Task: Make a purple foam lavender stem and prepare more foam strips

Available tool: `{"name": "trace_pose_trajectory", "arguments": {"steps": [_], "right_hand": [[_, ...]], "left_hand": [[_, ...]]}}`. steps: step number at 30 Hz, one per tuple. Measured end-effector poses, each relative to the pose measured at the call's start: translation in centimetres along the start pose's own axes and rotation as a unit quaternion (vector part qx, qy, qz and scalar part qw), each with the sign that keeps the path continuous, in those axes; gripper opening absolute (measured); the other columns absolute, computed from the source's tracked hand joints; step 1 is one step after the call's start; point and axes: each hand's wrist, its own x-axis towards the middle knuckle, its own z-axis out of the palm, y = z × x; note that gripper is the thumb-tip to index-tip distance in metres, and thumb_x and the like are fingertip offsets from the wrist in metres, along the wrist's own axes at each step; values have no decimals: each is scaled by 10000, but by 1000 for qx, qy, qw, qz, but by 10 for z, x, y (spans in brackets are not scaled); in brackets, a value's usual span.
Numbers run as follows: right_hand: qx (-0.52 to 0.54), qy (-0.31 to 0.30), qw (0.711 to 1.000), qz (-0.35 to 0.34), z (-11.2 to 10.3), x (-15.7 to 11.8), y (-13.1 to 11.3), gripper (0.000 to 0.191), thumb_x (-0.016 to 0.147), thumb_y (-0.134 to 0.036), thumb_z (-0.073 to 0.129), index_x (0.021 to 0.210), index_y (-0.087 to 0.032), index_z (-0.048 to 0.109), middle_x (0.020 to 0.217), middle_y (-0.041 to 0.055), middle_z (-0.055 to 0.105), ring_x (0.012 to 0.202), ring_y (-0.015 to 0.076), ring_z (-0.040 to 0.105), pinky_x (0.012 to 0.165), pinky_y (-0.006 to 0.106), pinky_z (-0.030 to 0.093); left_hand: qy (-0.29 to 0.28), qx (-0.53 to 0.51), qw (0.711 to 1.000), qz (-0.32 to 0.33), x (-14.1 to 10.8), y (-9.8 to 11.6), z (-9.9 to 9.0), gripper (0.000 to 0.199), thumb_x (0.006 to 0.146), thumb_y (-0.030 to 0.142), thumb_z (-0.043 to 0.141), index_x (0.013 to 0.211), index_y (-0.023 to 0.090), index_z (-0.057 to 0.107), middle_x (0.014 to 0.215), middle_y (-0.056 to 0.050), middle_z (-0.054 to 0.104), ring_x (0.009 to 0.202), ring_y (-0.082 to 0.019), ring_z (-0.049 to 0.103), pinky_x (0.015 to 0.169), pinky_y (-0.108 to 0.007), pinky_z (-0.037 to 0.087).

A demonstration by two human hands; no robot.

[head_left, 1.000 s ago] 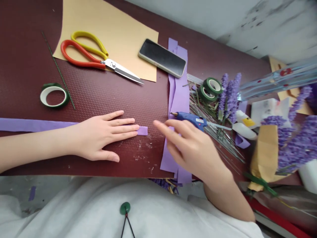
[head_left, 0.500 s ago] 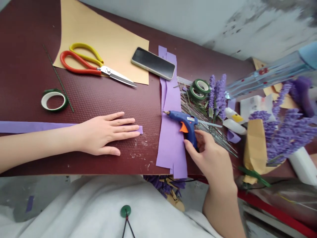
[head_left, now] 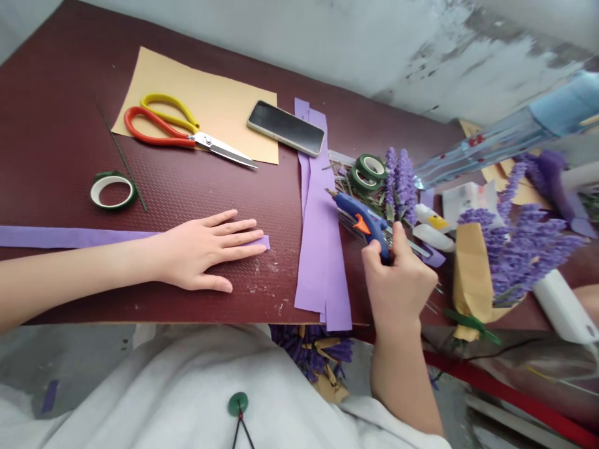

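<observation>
My left hand (head_left: 213, 249) lies flat with fingers spread on a long narrow purple strip (head_left: 79, 237), whose right end shows just past the fingertips. In my right hand (head_left: 397, 280) is a blue hot glue gun (head_left: 360, 215) with an orange trigger, gripped by its handle. Its nozzle points up and left over a stack of wider purple strips (head_left: 322, 268), and a glue stick juts from its back. Behind my left hand lie scissors (head_left: 201, 138) with one red and one yellow handle, and a roll of green tape (head_left: 112, 190) beside a thin green wire (head_left: 119, 149).
A phone (head_left: 286, 127) rests partly on tan paper (head_left: 215, 81) and the strips. To the right are stacked green tape rolls (head_left: 369, 171), purple flower stems (head_left: 402, 178), white glue bottles (head_left: 430, 227) and a paper-wrapped bouquet (head_left: 472, 262). A wall (head_left: 350, 43) closes off the back.
My right hand has closed firmly around the glue gun's handle and lifted it, tilting its nozzle up. My left hand stays on the strip. The view has shifted slightly.
</observation>
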Motion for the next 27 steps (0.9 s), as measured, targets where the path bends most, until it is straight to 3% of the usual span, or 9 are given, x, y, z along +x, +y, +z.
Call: {"name": "trace_pose_trajectory", "arguments": {"steps": [3,9,15,20,27], "right_hand": [[-20,-34,999,5,6,9,-3,577,862,-391,389,1263,-16,566,823,204,702,686,307,646,632,371,438],[-28,-97,995,24,14,11,-6,617,820,-538,498,1245,-97,573,744,141,687,641,294,619,595,346,403],[111,-130,984,46,5,8,4,737,674,-593,635,1231,-117,552,786,97,670,698,256,625,654,360,472],[183,-78,979,53,6,-1,12,565,721,-576,592,1051,-124,666,763,99,696,676,225,648,738,376,510],[163,-13,986,17,16,-4,13,552,758,-580,573,985,-97,717,773,129,718,665,231,656,721,368,509]], "left_hand": [[7,4,1000,2,0,0,0,687,908,568,361,1490,255,173,1562,-19,184,1451,-208,139,1192,-407,-2],[9,2,1000,5,0,-1,2,688,903,578,362,1486,250,197,1561,-26,185,1451,-210,146,1192,-401,-1],[4,11,1000,-4,0,0,2,682,918,571,328,1492,246,159,1569,-26,147,1456,-189,117,1188,-385,-31],[5,7,1000,-16,0,0,1,679,928,551,325,1496,230,137,1567,-37,170,1455,-189,127,1189,-393,-13],[20,12,1000,-17,-2,1,2,660,935,509,352,1485,178,197,1550,-69,244,1446,-208,179,1192,-410,46]]}}
